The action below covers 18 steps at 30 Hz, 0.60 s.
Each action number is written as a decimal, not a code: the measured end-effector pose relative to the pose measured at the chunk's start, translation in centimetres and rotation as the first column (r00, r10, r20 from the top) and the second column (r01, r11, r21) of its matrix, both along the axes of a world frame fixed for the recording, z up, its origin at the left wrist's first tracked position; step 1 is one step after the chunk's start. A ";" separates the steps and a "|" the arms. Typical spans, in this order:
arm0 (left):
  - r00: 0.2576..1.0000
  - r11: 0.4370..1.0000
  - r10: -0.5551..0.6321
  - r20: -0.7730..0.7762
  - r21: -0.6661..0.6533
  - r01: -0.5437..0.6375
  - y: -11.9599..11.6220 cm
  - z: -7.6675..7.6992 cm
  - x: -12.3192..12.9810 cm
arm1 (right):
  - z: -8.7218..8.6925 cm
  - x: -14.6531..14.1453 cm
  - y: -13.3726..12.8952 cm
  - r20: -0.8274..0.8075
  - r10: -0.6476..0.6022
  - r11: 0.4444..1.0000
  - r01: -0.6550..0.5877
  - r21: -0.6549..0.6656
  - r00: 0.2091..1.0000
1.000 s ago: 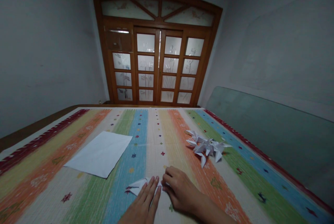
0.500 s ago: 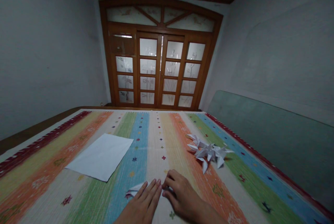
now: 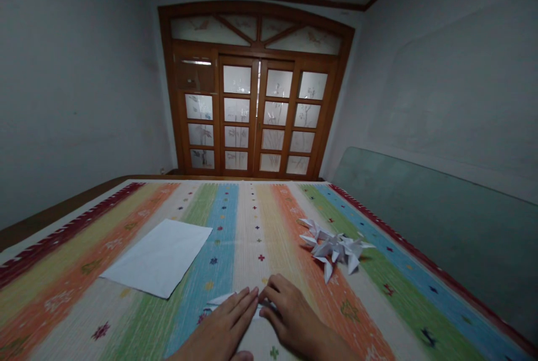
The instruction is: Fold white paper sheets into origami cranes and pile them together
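Note:
A folded white paper (image 3: 221, 299) lies on the striped cloth, partly hidden under my hands. My left hand (image 3: 221, 324) rests on its right part, fingers together and pressing down. My right hand (image 3: 290, 308) pinches its other end, fingertips meeting the left hand's fingertips. The paper's full shape is hidden. A flat, square white sheet (image 3: 157, 257) lies to the left of my hands. A cluster of folded white origami pieces (image 3: 336, 250) with pointed tips sits up and to the right, out of reach of my fingers.
A striped, multicoloured cloth (image 3: 256, 226) covers the wide surface under everything. A large greenish glass pane (image 3: 420, 221) leans along the right wall. Wooden glazed doors (image 3: 256, 114) stand beyond the far edge.
The view has tilted slightly, so the room sits a little lower in the picture. My hands stay on the folded paper, and the left hand now covers more of it.

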<state>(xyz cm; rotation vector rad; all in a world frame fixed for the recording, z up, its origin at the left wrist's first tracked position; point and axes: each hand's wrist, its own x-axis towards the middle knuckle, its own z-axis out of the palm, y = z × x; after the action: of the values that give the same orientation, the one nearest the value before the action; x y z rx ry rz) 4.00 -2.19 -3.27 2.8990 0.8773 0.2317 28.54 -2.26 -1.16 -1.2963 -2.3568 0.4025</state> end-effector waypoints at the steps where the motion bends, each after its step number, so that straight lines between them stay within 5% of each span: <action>1: 1.000 1.000 0.002 -0.008 0.010 -0.002 0.2 -0.6 0.0 | 0.0 0.0 0.1 0.005 -0.006 1.000 0.006 0.010 1.000; 5: 1.000 0.999 0.024 0.013 0.049 -0.024 0.9 -2.9 0.3 | 0.0 -0.2 0.3 0.015 -0.032 0.998 0.031 0.061 0.999; 13: 0.998 1.000 0.026 0.053 -0.019 -0.025 -0.2 0.7 0.4 | -1.4 -0.9 0.3 0.088 0.011 0.983 -0.027 0.182 0.996; 18: 0.997 0.999 0.013 0.076 -0.043 -0.010 0.6 -1.0 0.5 | -1.2 -1.0 0.0 0.067 0.105 0.965 -0.118 0.234 0.992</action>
<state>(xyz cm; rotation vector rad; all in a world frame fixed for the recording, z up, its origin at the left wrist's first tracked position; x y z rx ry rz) 4.46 -1.54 -4.24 2.8266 0.8762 0.3184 27.53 -2.27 -2.39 -1.0805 -2.4424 0.1136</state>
